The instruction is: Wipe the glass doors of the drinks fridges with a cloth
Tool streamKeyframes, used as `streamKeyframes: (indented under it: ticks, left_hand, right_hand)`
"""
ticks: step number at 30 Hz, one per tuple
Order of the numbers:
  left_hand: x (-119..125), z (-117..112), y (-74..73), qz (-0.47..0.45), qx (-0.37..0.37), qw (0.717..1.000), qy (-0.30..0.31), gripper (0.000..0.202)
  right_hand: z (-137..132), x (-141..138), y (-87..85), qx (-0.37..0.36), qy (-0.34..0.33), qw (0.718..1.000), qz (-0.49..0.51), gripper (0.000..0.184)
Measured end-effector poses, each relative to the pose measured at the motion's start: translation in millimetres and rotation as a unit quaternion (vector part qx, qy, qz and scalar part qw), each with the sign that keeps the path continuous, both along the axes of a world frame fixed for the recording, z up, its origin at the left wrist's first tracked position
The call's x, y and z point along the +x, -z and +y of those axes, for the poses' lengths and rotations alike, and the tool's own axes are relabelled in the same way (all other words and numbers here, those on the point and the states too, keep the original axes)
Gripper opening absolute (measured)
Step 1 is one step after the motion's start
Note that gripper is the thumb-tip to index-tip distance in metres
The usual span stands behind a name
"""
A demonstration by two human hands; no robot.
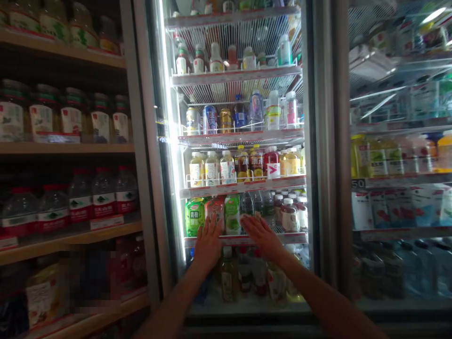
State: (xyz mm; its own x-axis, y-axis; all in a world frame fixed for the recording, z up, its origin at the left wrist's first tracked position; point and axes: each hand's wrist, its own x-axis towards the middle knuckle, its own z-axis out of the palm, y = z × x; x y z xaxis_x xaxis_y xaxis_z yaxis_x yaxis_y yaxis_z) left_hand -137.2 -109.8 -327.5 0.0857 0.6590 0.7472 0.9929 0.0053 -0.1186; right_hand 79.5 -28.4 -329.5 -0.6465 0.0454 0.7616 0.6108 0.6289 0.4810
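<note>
Both my hands reach forward to a lower shelf (pixel 243 240) of a lit drinks fridge. My left hand (pixel 209 244) is open, fingers stretched upward, in front of a red carton (pixel 214 207). A green carton (pixel 194 219) stands to its left and a paler green-and-white carton (pixel 232 214) to its right. With fingers extended, my right hand (pixel 262 236) is open near several clear bottles (pixel 247 205). Dark drinks with white caps (pixel 290 215) stand to the right of it. Neither hand holds anything; whether the fingertips touch the packs I cannot tell.
Upper fridge shelves hold cans (pixel 209 118) and juice bottles (pixel 212 168); more bottles (pixel 228 275) stand at the bottom. A metal upright (pixel 330 141) divides off another fridge section at right. Wooden shelves (pixel 67 149) with jars and red-capped bottles (pixel 21 209) are at left.
</note>
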Motion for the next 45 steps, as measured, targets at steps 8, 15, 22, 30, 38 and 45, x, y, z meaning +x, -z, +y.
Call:
streamKeyframes:
  ticks: [8, 15, 22, 30, 38, 45]
  left_hand:
    - [-22, -13, -2.4, -0.008, 0.015, 0.997, -0.075, 0.06]
    - [-38, -25, -10.3, -0.004, -0.026, 0.996, -0.082, 0.062]
    - [-55, -34, -9.2, -0.028, -0.04, 0.995, -0.091, 0.065]
    - [-82, -45, -13.1, -0.06, -0.044, 0.99, -0.12, 0.063]
    - [-103, -56, -9.0, -0.062, -0.035, 0.991, -0.115, 0.064]
    - [-110, -64, -9.2, -0.086, -0.033, 0.99, -0.108, 0.066]
  right_hand:
    - [-5, -34, 6.6, 0.005, -0.022, 1.0, -0.003, 0.069]
    - [-6, -57, -19.8, -0.029, -0.004, 0.998, 0.057, 0.071]
    - [-22, -75, 20.4, 0.0, -0.068, 0.994, -0.082, 0.068]
    - [-21, -105, -20.6, -0.049, -0.035, 0.998, 0.033, 0.068]
    - [-22, -122, -12.3, -0.023, -0.08, 0.995, -0.055, 0.066]
    - [-28, -146, -13.3, -0.014, -0.114, 0.989, -0.091, 0.059]
